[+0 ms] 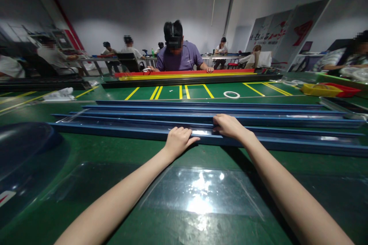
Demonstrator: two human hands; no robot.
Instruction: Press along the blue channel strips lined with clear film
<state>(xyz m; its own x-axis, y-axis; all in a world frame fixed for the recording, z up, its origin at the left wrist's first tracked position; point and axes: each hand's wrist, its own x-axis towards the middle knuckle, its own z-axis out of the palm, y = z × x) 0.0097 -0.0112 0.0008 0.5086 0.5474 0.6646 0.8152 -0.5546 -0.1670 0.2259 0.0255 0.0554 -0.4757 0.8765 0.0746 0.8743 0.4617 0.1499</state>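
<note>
- Head view: L hand (179, 141) lay over nr wall of front blue rail (138, 134), fingers curled, thumb out; couldn't tell if gripping.
- R hand (228, 125), fingers bent, was at same rail's far side; pinch or mere touch, couldn't tell.
- Rail lay across green table (103, 149), beside other blue rails (287, 120).
- Co-worker (186, 57) opp.

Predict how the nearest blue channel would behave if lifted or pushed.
The nearest blue channel looks long and slender, so it may bow if lifted at one end. Its shiny inside might feel slippery. Lying flat on the green table, it seems more apt to slide than roll.
</note>
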